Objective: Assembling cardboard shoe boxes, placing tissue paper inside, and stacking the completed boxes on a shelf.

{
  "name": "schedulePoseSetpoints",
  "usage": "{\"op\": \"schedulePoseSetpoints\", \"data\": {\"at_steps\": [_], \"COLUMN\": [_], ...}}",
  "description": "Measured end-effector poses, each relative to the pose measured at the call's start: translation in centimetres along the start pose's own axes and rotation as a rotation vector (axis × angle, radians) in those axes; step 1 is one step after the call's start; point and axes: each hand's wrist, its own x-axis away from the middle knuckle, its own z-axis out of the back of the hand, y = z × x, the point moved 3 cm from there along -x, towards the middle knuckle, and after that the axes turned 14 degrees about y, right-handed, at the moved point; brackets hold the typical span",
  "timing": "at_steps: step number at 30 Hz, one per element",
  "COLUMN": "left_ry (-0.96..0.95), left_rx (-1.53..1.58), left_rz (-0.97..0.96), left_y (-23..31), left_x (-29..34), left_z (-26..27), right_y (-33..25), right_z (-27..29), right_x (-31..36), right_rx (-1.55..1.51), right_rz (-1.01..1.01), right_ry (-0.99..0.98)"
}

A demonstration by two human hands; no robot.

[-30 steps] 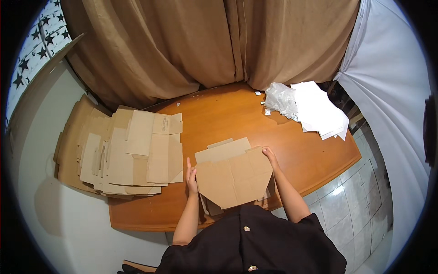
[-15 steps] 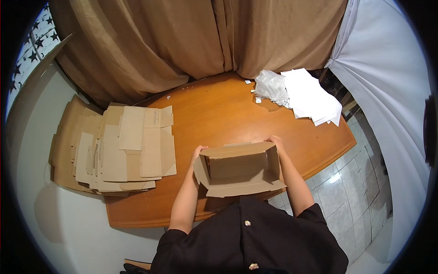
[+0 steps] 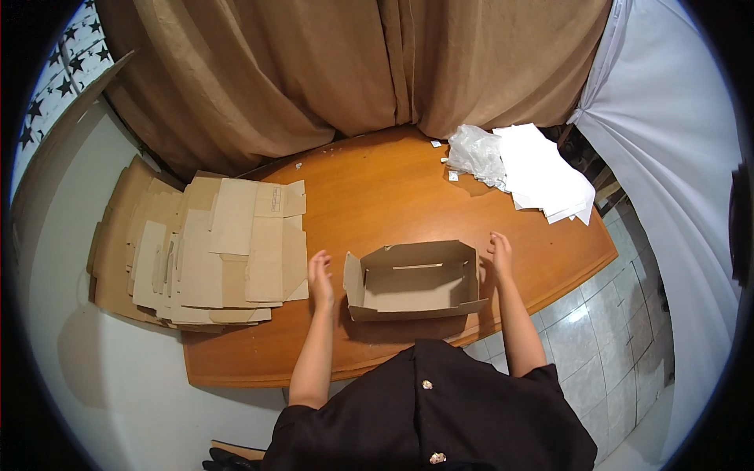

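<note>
An open-topped brown cardboard box (image 3: 412,314) rests on the wooden table (image 3: 361,200) in front of me. Its inside faces up, and a light slit shows in its far wall. To the left of the box, my left hand (image 3: 320,279) is held apart from it with fingers loosely spread and nothing in them. On the other side, my right hand (image 3: 500,253) is raised near the box's far right corner, fingers apart and slightly curled, holding nothing.
Flattened cardboard pieces (image 3: 236,235) lie in a large pile at the table's left end. A crumpled clear plastic bag (image 3: 475,153) and white paper sheets (image 3: 546,173) lie at the far right. Brown curtains (image 3: 314,71) hang along the far edge.
Both hands have let go of the cardboard box and moved apart to its sides. The box, earlier held up and tilted, now sits on the table.
</note>
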Motion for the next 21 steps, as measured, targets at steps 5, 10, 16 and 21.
{"op": "schedulePoseSetpoints", "data": {"at_steps": [5,10,16,21], "left_ry": [-0.343,-0.674,-0.625,-0.420], "left_rx": [-0.200,-0.633,-0.641,-0.814], "left_rz": [-0.811,-1.128,-1.095,-1.036], "left_y": [10.4,13.0,9.1,6.9], "left_x": [5.6,9.9,8.0,7.6], "left_z": [5.3,2.8,3.1,2.8], "right_y": [-6.8,-4.9,-3.3,-3.0], "right_z": [0.5,-1.1,-1.9,-0.6], "right_x": [6.6,8.5,8.1,7.5], "right_rx": [0.089,0.251,0.014,-0.098], "right_rz": [0.121,0.388,0.121,0.059], "right_ry": [-0.185,-0.432,-0.418,-0.364]}}
